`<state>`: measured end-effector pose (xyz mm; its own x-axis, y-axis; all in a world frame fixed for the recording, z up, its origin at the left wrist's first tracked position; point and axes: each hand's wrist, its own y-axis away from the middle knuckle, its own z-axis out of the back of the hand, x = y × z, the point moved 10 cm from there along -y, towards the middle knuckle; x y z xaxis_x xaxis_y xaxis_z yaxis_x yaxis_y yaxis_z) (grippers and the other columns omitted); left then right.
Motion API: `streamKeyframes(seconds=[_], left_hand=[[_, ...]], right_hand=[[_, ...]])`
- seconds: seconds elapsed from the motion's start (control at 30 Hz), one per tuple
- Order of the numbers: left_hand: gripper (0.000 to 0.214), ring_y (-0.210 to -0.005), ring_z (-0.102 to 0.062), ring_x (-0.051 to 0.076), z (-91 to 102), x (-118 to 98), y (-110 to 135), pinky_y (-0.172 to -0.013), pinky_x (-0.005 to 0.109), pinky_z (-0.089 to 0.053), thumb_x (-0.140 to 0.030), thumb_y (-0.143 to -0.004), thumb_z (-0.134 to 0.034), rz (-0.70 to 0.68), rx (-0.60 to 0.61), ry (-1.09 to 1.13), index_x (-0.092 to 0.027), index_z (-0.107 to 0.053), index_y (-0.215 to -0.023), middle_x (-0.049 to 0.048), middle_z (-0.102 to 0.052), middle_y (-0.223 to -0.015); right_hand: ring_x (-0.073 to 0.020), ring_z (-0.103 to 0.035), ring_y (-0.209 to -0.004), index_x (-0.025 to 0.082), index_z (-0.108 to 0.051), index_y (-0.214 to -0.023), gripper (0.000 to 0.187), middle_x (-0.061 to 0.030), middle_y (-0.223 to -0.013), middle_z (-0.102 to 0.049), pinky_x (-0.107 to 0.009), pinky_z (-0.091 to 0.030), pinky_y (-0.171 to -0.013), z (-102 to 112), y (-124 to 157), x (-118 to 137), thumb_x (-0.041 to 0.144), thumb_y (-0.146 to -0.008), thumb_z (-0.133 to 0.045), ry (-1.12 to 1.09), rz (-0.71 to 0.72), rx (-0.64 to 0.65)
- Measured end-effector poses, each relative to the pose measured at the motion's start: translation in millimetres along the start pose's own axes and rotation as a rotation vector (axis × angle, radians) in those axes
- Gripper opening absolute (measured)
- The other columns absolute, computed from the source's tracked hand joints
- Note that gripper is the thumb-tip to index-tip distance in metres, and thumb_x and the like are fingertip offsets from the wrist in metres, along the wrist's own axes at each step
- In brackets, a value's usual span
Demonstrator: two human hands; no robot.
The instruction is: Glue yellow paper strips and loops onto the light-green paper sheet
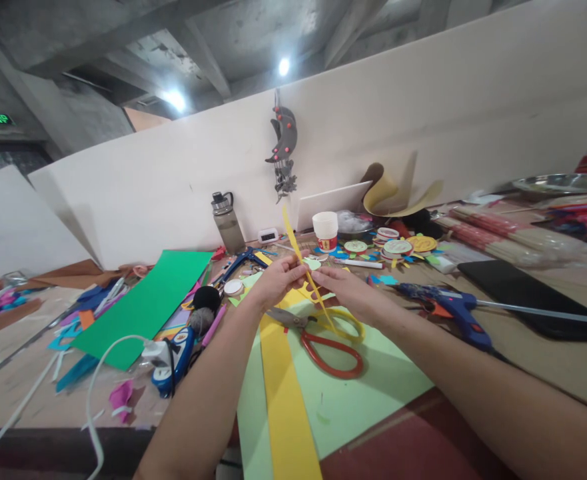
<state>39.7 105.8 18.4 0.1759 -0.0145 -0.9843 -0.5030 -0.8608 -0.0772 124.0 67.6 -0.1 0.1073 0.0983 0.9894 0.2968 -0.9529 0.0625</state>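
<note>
Head view: left hand [284, 275] pinching thin yellow strip [294, 237], strip slanting above light green sheet [373, 377]; right hand [344, 285] close at same strip, fingertips unclear, cannot tell whether pinching; scissors [300, 321] below hands, wide yellow band [284, 393] on sheet

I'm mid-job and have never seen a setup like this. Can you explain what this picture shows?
There's no machine here: a person works with two bare hands. The one picture comes from a camera worn on the head, looking forward and down. The left hand pinches a thin yellow strip; the right hand is right at it, its grip unclear. Below, scissors lie over a pale green sheet and a wide yellow strip. Leftward is a bright green sheet; rightward, a blue glue gun. A bottle stands behind.
</note>
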Motion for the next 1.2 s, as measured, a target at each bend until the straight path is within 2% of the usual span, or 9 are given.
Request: streamKeyframes(seconds=[0.2,0.53,0.77,0.9,1.03,1.2], left_hand=[[0.045,-0.054,-0.044,0.004,-3.7,0,0,-0.051,0.018,-0.031,-0.036,-0.069,-0.075,-0.006,0.025,-0.016,-0.016,-0.065,-0.107,-0.0024,-0.053,-0.064],[0.049,-0.060,-0.051,0.005,-11.1,-5,6,-0.056,0.019,-0.036,-0.029,-0.068,-0.077,0.014,0.034,0.121,-0.016,-0.064,-0.113,0.0023,-0.061,-0.081],[0.053,-0.061,-0.050,0.006,-10.9,-3,4,-0.057,0.021,-0.036,-0.028,-0.065,-0.079,0.006,0.062,0.076,-0.015,-0.063,-0.114,0.0033,-0.063,-0.085],[0.056,-0.058,-0.052,0.006,-2.2,-2,2,-0.055,0.020,-0.037,-0.030,-0.066,-0.079,0.006,0.013,0.083,-0.014,-0.060,-0.116,0.0037,-0.064,-0.084],[0.054,-0.055,-0.053,0.006,3.5,-3,0,-0.051,0.019,-0.037,-0.031,-0.066,-0.078,-0.015,-0.052,0.102,-0.014,-0.056,-0.112,0.0044,-0.067,-0.084],[0.062,-0.056,-0.056,0.008,-0.2,-5,1,-0.048,0.019,-0.035,-0.034,-0.066,-0.079,-0.033,-0.069,0.101,-0.016,-0.049,-0.117,0.0081,-0.069,-0.090]], right_hand=[[-0.0105,-0.055,-0.062,0.017,-0.056,-0.078,0.016,-0.0009,-0.072,-0.057,-0.025,-0.053,-0.058,-2,0,2,0.031,-0.086,-0.055,0.005,-0.010,0.028],[-0.0098,-0.055,-0.061,0.018,-0.056,-0.077,0.014,0.0000,-0.070,-0.060,-0.025,-0.052,-0.058,2,3,5,0.030,-0.082,-0.060,0.040,-0.018,-0.032],[-0.0118,-0.057,-0.067,0.018,-0.056,-0.077,0.017,-0.0029,-0.076,-0.060,-0.025,-0.053,-0.058,2,2,5,0.033,-0.082,-0.061,0.018,-0.015,-0.010],[-0.0114,-0.056,-0.074,0.018,-0.058,-0.082,0.013,-0.0038,-0.090,-0.061,-0.023,-0.053,-0.061,3,2,6,0.031,-0.082,-0.061,0.073,-0.018,-0.010],[-0.0115,-0.057,-0.074,0.018,-0.059,-0.084,0.012,-0.0027,-0.085,-0.060,-0.023,-0.052,-0.060,0,3,0,0.029,-0.080,-0.062,0.140,-0.066,0.036],[-0.0102,-0.058,-0.065,0.018,-0.059,-0.083,0.017,-0.0025,-0.079,-0.064,-0.023,-0.052,-0.057,-3,0,-3,0.031,-0.076,-0.067,0.111,-0.041,0.069]])
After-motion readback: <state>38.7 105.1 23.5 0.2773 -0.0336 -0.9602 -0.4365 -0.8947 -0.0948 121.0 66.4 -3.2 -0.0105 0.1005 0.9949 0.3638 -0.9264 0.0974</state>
